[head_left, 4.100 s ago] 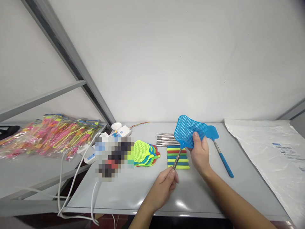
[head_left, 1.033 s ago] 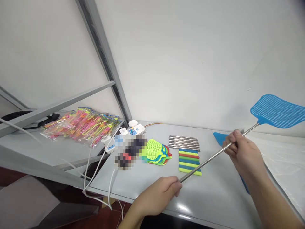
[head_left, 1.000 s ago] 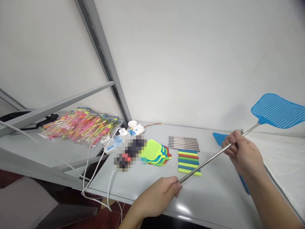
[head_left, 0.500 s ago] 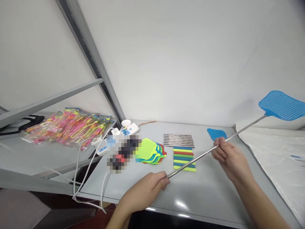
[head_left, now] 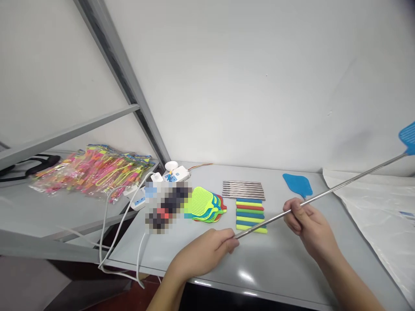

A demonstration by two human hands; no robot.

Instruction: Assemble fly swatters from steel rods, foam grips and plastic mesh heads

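Metal rod (head_left: 350, 181) aslant, two-handed grip (head_left: 309, 224)

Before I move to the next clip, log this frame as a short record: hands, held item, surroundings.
Left grip: closed on the near end of a metal rod
Right grip: closed on that rod, farther along
Far end: blue mesh head, cut off by the frame
Beyond right grip: another blue head, on the table
Table middle: fanned mesh heads, row of loose rods, row of coloured tubes
Right side: white plastic package
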